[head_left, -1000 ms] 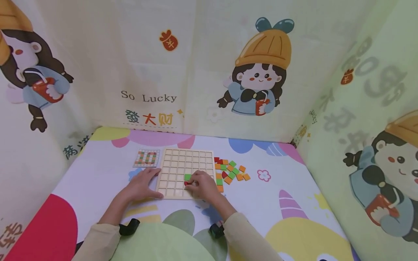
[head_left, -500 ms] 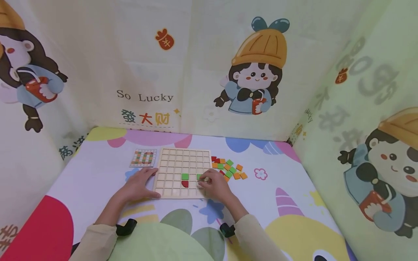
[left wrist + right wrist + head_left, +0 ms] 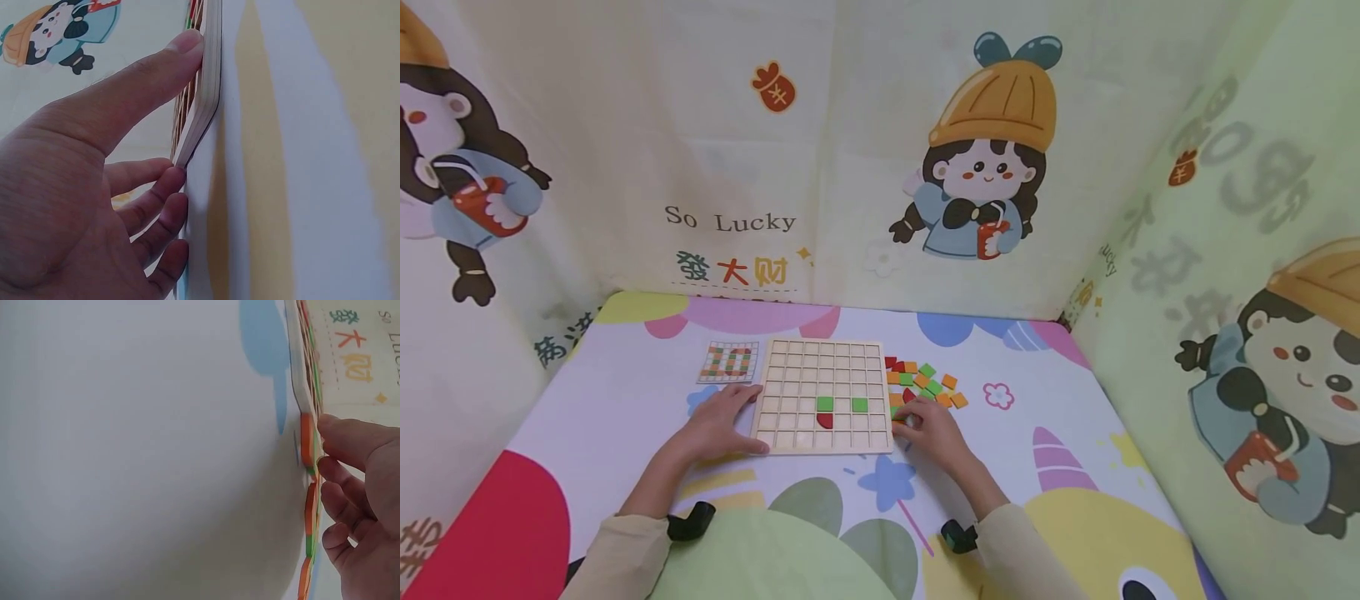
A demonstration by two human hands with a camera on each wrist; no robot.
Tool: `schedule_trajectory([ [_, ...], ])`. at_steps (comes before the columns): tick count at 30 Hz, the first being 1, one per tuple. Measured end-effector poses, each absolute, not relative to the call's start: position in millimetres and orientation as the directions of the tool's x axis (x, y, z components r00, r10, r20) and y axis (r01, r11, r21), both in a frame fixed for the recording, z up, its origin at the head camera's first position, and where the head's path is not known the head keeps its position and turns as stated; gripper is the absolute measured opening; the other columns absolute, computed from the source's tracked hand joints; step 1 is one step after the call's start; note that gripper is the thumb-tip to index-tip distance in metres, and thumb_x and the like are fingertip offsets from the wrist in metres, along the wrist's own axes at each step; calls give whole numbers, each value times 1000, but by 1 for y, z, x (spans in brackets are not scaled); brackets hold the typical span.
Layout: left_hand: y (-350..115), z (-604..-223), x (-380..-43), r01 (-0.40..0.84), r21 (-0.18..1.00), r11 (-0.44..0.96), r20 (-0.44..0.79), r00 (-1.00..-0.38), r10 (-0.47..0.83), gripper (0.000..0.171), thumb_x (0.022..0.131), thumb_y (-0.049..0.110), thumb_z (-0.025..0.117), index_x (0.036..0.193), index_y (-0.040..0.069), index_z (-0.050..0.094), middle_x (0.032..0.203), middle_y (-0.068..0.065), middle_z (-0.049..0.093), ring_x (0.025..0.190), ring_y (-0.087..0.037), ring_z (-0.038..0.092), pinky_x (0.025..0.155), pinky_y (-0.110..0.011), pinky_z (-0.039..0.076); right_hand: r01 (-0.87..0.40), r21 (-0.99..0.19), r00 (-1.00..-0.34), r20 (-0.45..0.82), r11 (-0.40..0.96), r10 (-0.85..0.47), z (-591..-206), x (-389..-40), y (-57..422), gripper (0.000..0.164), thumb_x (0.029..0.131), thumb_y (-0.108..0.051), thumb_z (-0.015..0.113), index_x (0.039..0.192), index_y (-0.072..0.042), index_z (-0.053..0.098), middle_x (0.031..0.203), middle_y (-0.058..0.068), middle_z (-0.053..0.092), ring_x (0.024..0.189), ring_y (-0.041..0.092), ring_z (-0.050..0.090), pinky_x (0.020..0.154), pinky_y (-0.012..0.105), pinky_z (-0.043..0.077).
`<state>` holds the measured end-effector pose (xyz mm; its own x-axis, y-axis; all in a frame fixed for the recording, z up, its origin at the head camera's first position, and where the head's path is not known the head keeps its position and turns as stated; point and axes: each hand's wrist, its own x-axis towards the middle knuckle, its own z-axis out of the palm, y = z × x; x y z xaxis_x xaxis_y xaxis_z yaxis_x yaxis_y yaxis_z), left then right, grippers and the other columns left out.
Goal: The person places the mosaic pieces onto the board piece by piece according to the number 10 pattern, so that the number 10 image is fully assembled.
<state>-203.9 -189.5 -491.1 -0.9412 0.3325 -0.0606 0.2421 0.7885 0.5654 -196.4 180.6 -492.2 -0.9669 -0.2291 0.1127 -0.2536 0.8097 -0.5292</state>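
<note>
Board [image 3: 794, 388] lies between our hands. Left hand [image 3: 718, 425] touches its left edge, fingers relaxed. Right hand [image 3: 929, 425], grip narrow, at loose tiles [image 3: 933, 387]; we cannot tell if 1 is pinched. Tiles crowd: we may drag neighbours; bumped board may unseat 3 placed pieces [image 3: 825, 404].

Tiles [image 3: 928, 382] crowd the right of the board [image 3: 805, 372]; farther right, cloth [image 3: 1045, 400] lies free

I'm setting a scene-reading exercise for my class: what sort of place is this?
Probably a small, screened-off tabletop play space. Cartoon hangings enclose three sides, the tabletop is brightly patterned, and a wooden grid board lies beside loose coloured tiles.
</note>
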Motion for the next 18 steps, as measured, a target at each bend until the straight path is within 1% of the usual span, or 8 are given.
schedule_trajectory([
  [6, -190, -489, -203, 245, 565, 788, -60, -940, 335, 104, 66, 51, 84, 147, 8, 38, 146, -22, 39, 128, -46, 40, 100, -64, 36, -274, -508, -961, 100, 817, -260, -496, -193, 190, 21, 79, -22, 81, 98, -19, 73, 84, -7, 58, 73, 9, 46, 61, 19, 40],
  [10, -191, -488, -203, 246, 566, 787, -59, -940, 336, 104, 66, 51, 84, 147, 7, 38, 146, -22, 38, 128, -46, 39, 100, -64, 36, -269, -508, -960, 71, 818, -272, -496, -194, 192, 23, 79, -21, 80, 100, -19, 72, 90, -6, 59, 77, 10, 47, 64, 19, 42],
  [13, -190, -489, -203, 249, 565, 786, -55, -940, 337, 103, 66, 51, 84, 147, 7, 38, 145, -22, 39, 128, -46, 40, 100, -63, 36, -251, -507, -963, 41, 825, -268, -495, -195, 191, 21, 80, -22, 79, 99, -19, 71, 94, -6, 60, 81, 10, 48, 68, 20, 45],
  [18, -190, -489, -203, 261, 568, 781, -44, -937, 345, 103, 66, 51, 84, 147, 7, 38, 144, -23, 40, 127, -46, 41, 99, -63, 37, -215, -495, -966, -18, 842, -257, -492, -195, 189, 20, 79, -22, 80, 96, -20, 70, 92, -6, 58, 81, 11, 49, 70, 21, 46],
])
